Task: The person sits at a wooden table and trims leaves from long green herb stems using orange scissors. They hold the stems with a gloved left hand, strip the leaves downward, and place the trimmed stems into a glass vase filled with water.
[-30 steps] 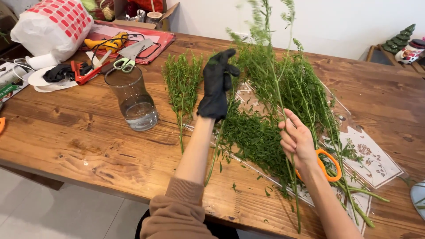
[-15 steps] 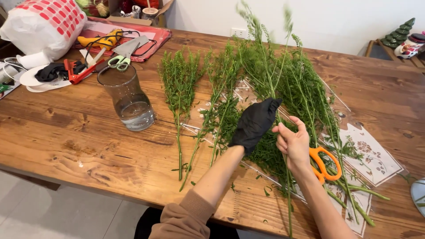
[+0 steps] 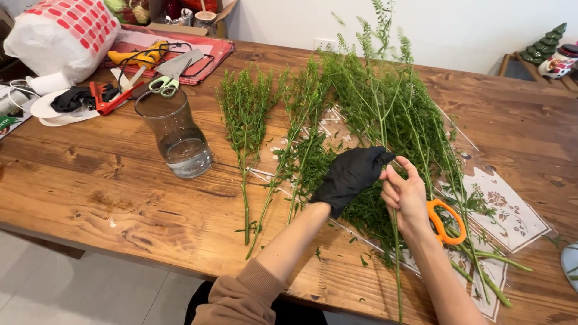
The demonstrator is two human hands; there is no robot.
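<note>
Two hands on green stems, bare table leftward

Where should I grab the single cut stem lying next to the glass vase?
Grip the cut stem on its bare lower stalk, coming from the table's near edge. The leafy top fans out toward the glass vase, while the thin bare end points at the person, clear of other stems.

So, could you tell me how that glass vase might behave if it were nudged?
The glass vase would probably slide rather than tip, since water sits low in it. It looks smooth, perhaps slippery, and breakable on the wooden table.
</note>
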